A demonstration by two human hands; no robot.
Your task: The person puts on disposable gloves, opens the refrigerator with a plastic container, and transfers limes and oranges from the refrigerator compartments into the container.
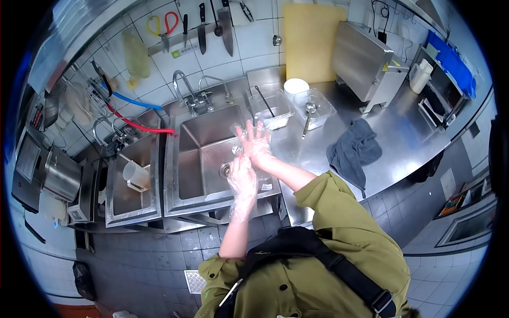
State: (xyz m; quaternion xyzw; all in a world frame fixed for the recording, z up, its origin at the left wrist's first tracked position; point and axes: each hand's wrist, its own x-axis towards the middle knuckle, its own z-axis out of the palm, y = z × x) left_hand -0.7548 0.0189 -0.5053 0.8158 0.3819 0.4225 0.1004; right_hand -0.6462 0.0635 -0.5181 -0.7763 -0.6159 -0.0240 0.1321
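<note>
1. Clock directions run from the right hand, twelve being the wall. Toward half past eight, a jug (136, 176) sits in the left sink (132, 216); its exact tilt is unclear.

2. Toward ten, the tap (192, 98) rises behind the main sink (196, 169). If it were turned on, splashes could enter a loose cuff.

3. Toward eight is the drain (225, 169). A scrap of torn film dropped here could lodge in it.

4. Toward seven, the left hand (242, 172) wears a clear, baggy left glove (243, 197). Its fingers are bunched together against the base of the right hand; I cannot tell whether they pinch film or only press. A hard tug by the fingertips could split the thin plastic.

5. The right hand (257, 146) is spread, fingers pointing toward twelve, inside a clear right glove (261, 137), over the main sink's right side. The film wrinkles; slack at the fingertips could snag or slip, because the fit looks loose.

6. Toward one, the left tub (275, 121) holds a black rod (264, 100). Near the spread fingers, it could be knocked by a sudden release.

7. Toward two, the right tub (321, 121) holds a ladle (311, 107), whose handle crosses the rim; a sleeve could catch it.

8. Toward three, a cloth (355, 148) lies crumpled on the tabletop (313, 159); touching it could soil the gloves.
</note>
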